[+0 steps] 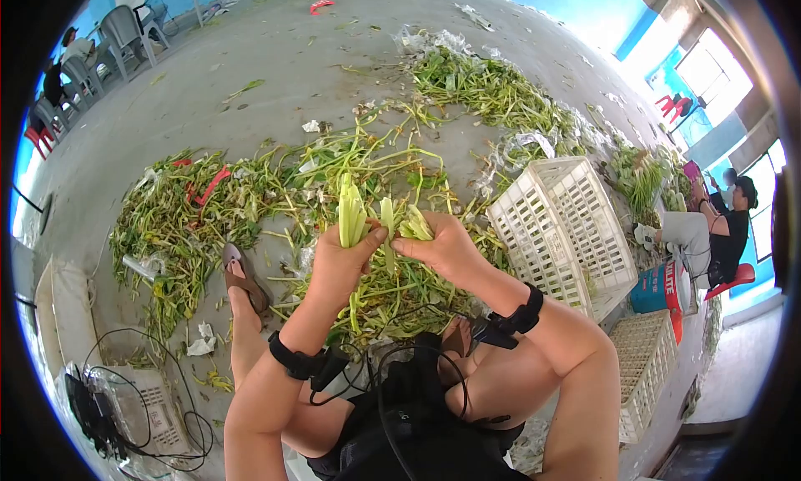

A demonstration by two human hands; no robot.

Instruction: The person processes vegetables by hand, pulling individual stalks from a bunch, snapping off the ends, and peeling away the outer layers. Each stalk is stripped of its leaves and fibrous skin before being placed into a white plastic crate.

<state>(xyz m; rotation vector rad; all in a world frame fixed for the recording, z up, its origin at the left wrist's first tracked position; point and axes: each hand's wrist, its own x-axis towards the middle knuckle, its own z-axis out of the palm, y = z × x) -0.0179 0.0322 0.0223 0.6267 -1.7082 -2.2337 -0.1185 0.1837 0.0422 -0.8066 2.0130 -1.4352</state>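
Note:
My left hand (344,251) is closed round a bunch of pale green vegetable stalks (351,211), broad and ribbed, standing upright out of the fist. A separate flat stalk piece (387,222) hangs between the two hands, with my left thumb and right thumb right at it. Closed beside it, my right hand (442,249) grips a shorter bunch of pale stalks (415,224), its ends pointing up and left. Both hands are close together over a heap of trimmed stalks and leaves (409,291) on the floor.
More trimmings (179,222) lie left, others (492,89) farther back. A white plastic crate (576,239) stands right of my hands, near a blue bucket (655,291) and another crate (642,360). Cables (179,414) trail at lower left. A seated person (724,231) is at right.

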